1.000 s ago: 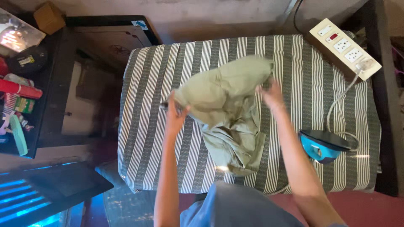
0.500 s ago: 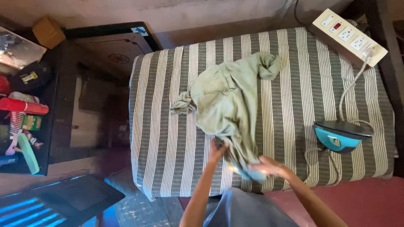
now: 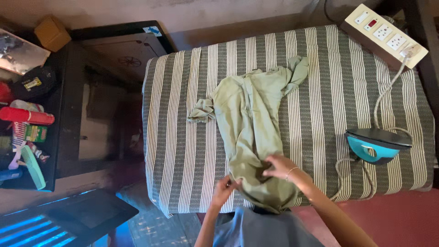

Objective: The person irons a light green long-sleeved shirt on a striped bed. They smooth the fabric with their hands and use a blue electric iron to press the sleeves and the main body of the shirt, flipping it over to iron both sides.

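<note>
Striped cloth is covering the tabletop (image 3: 183,137), and a green garment (image 3: 249,123) is lying on it, now stretched longer toward the near edge than a moment ago. Both hands have come to its near end. The left hand (image 3: 224,188) fingers are pinching the hem. The right hand (image 3: 279,166) is gripping a fold. A blue iron (image 3: 376,145) is sitting at the right. A dark shelf (image 3: 59,151) at the left is holding a comb (image 3: 32,167) and a red tube (image 3: 26,115).

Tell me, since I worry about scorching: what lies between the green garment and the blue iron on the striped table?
In the head view, only bare striped cloth lies between the green garment and the blue iron; its cord loops nearer the front edge.
</note>
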